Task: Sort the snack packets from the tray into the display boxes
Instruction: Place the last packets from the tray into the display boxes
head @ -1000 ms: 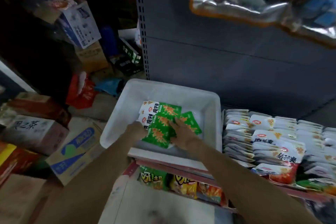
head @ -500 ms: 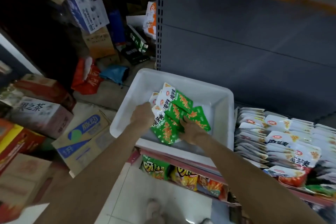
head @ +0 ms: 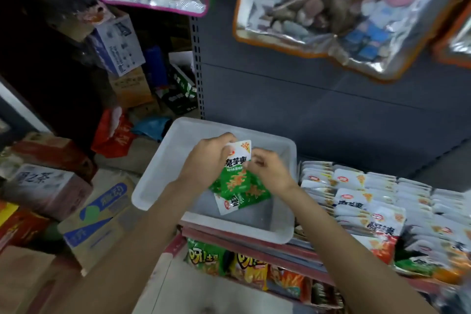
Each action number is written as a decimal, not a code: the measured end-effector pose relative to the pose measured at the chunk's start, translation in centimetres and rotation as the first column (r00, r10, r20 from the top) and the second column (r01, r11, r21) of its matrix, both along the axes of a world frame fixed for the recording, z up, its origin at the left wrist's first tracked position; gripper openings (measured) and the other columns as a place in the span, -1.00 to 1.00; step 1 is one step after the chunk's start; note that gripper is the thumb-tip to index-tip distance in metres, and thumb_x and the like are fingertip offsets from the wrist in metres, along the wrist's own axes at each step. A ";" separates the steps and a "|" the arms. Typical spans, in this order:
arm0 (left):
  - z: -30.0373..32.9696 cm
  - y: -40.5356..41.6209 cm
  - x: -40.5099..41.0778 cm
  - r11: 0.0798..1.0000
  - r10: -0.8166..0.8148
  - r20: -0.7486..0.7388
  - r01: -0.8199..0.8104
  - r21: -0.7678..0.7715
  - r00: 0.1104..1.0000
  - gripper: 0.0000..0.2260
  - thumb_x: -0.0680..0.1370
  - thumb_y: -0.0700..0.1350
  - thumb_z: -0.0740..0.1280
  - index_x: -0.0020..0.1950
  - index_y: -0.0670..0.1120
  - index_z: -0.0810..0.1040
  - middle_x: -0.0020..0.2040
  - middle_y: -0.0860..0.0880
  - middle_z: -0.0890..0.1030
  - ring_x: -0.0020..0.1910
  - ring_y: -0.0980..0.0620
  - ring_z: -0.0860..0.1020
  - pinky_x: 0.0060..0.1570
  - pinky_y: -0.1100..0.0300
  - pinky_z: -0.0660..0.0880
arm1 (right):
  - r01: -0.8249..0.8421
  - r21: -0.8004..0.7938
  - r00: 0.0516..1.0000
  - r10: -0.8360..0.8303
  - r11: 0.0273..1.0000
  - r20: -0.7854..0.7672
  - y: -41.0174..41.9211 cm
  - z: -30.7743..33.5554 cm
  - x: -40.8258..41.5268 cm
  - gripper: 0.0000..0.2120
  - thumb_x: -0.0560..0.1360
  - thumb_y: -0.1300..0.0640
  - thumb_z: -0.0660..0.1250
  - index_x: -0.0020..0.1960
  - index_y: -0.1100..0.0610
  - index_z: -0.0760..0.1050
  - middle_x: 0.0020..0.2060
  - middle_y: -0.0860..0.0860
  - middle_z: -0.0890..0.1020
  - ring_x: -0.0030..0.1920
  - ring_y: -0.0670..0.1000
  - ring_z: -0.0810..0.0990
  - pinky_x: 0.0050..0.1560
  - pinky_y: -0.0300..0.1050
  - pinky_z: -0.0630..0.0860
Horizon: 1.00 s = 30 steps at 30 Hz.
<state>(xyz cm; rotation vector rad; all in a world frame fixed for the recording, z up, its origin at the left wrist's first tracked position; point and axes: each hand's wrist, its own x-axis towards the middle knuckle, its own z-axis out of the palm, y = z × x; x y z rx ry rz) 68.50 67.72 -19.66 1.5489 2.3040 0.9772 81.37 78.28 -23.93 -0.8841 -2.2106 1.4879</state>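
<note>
A white plastic tray sits on the shelf edge. Above it I hold a bunch of green-and-white snack packets, lifted off the tray floor. My left hand grips the bunch from the left, fingers curled round its top. My right hand pinches the same bunch from the right. One more green-and-white packet hangs at the bottom of the bunch, over the tray. To the right, rows of white packets stand packed in display boxes.
Cardboard cartons are stacked on the floor at the left. Crisp bags fill the lower shelf under the tray. Clear toy bags hang overhead against the grey shelf back panel.
Both hands have gathered the green packets that lay spread in the tray and raised them together into an upright bunch. The camera view has tilted up.
</note>
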 end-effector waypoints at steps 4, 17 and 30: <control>2.1 2.8 4.5 0.982 -0.009 0.151 -0.019 0.188 0.989 -0.81 0.54 -0.14 0.34 0.14 -0.10 0.54 -0.14 -0.06 0.63 -0.22 0.01 0.55 -0.15 0.21 0.44 | 0.107 -0.022 0.984 -0.109 0.994 -0.140 1.8 2.6 5.2 -0.81 0.48 0.32 0.34 -0.26 0.11 0.49 -0.35 0.13 0.52 -0.26 0.02 0.45 -0.20 0.00 0.41; 1.5 13.5 23.6 0.951 -0.310 0.336 0.286 0.121 0.889 -0.60 0.54 -0.16 0.34 0.34 -0.17 0.35 -0.14 0.04 0.48 -0.20 0.13 0.50 -0.15 0.34 0.41 | 0.517 -0.012 0.811 -0.495 0.856 -0.312 8.1 6.3 26.6 -0.52 0.42 -0.06 0.40 -0.18 0.38 0.38 -0.22 0.44 0.48 -0.20 0.41 0.48 -0.14 0.21 0.49; 0.6 19.2 32.1 0.961 -0.276 0.225 0.263 0.088 0.934 -0.93 0.57 -0.22 0.28 0.00 -0.19 0.52 -0.10 -0.02 0.61 -0.17 0.04 0.59 -0.14 0.27 0.47 | 0.555 0.038 0.827 -0.547 0.831 -0.129 13.0 3.3 35.4 -0.81 0.52 0.31 0.29 -0.21 0.08 0.49 -0.22 0.18 0.63 -0.16 0.19 0.61 -0.05 0.16 0.56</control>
